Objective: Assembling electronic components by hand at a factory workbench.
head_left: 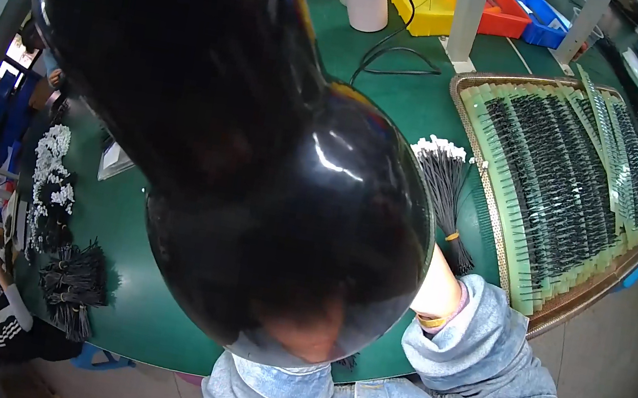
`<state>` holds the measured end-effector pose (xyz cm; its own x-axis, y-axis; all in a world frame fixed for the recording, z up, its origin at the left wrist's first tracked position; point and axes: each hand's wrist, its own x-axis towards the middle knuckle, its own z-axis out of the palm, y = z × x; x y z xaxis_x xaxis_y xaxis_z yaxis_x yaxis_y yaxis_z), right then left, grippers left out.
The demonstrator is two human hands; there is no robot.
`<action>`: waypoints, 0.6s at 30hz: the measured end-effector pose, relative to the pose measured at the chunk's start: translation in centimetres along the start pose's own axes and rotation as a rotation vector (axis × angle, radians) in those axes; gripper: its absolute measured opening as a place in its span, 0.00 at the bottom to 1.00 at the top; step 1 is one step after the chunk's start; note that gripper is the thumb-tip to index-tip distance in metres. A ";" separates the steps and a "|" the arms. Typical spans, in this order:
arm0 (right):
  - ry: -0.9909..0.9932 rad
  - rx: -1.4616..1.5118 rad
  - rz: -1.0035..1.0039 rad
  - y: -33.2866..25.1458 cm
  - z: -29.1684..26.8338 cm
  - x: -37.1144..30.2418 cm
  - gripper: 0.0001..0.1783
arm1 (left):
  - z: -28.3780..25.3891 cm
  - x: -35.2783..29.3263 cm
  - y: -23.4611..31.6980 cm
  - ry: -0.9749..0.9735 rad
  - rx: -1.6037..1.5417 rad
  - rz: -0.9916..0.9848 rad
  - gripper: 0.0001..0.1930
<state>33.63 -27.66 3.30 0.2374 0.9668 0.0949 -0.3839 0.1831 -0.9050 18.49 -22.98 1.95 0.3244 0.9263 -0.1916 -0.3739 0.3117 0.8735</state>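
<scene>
A large glossy black object [294, 195], with a narrower upper part and a rounded lower end, fills the middle of the view and hides the work area. My right hand [438, 286] shows only at the wrist, with a yellow band, before it passes behind that object; its fingers are hidden. Only the sleeve of my left arm [284, 380] can be made out at the object's lower edge. A blurred skin-toned patch shows at the object's bottom, too unclear to read. Nearest my right wrist lies a bundle of black wires [447, 191] with white ends, tied with a yellow band.
On the right stands a rimmed tray [500, 250] packed with green strips holding rows of black parts. More wire bundles [73, 280] lie on the green table [146, 322] at left. Yellow, red and blue bins [424, 1], a pink cup [366, 0] and grey posts stand behind. Another person [11, 325] sits at far left.
</scene>
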 end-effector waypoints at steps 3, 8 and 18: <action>-0.014 0.001 0.004 -0.4 0.1 0.1 0.11 | 0.2 0.1 0.2 -0.046 -0.022 -0.006 0.09; -0.029 -0.023 -0.002 -0.4 0.0 0.0 0.10 | 1.0 -0.2 -0.5 0.019 0.019 0.100 0.14; -0.210 -0.030 0.035 -0.6 -0.8 0.5 0.08 | 0.7 -0.9 -0.2 0.017 0.238 0.065 0.22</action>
<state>34.73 -27.45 3.58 0.0320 0.9890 0.1447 -0.3614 0.1464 -0.9208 18.85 -24.01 2.30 0.2913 0.9467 -0.1376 -0.1777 0.1949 0.9646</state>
